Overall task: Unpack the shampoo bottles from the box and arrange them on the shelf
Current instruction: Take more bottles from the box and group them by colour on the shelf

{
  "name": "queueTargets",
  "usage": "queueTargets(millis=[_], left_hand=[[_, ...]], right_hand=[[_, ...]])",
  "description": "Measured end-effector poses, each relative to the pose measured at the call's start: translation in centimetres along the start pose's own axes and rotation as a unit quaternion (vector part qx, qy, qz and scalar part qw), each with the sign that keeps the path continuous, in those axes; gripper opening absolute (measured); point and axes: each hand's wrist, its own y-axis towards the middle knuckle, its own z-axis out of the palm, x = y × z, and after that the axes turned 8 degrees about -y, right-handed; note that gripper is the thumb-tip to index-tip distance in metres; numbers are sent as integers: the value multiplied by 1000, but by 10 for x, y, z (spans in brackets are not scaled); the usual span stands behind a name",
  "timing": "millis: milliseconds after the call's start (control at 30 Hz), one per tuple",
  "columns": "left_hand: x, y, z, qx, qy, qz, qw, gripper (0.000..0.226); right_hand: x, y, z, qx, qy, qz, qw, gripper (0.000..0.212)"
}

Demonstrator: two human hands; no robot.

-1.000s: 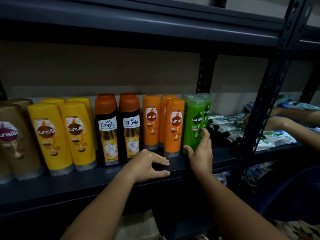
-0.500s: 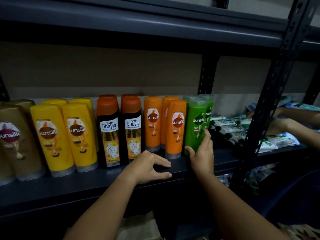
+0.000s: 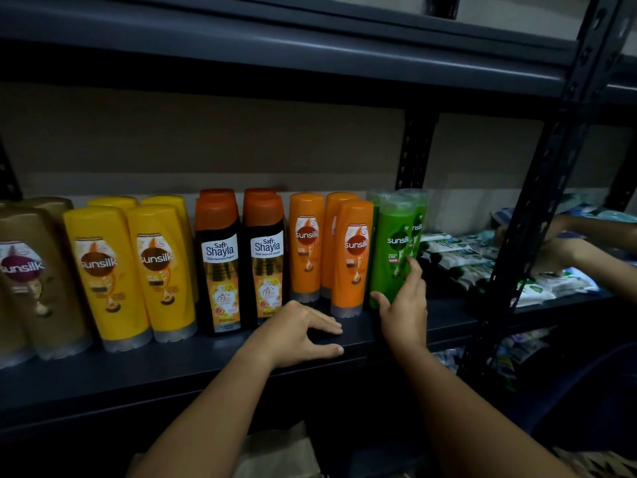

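Shampoo bottles stand in rows on the dark shelf (image 3: 172, 370): brown ones (image 3: 31, 281), yellow ones (image 3: 103, 270), black Shayla bottles with orange caps (image 3: 220, 263), orange ones (image 3: 351, 257) and green ones (image 3: 396, 243) at the right end. My right hand (image 3: 403, 305) touches the front green bottle, thumb at its lower left and straight fingers along its right side. My left hand (image 3: 296, 336) rests on the shelf's front edge with its fingers spread, holding nothing. A cardboard box (image 3: 275, 453) shows dimly below, between my arms.
A black perforated upright (image 3: 537, 208) stands just right of the green bottles. Beyond it, several white and green packets (image 3: 458, 250) lie on the neighbouring shelf, where another person's hands (image 3: 565, 250) work. A second shelf board (image 3: 310, 60) hangs low overhead.
My hands stay where they were, the right one on the green bottle. The other person's hand on the right has drawn back to the right, away from the upright.
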Motion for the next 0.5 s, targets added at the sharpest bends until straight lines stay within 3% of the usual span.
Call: queueTargets(millis=[333, 500], left_hand=[[0, -1, 1, -1, 30, 15, 999, 43], [1, -8, 12, -19, 158, 63, 985, 47]], right_hand=[[-4, -9, 0, -6, 10, 16, 1000, 90], [2, -53, 3, -45, -19, 10, 999, 75]])
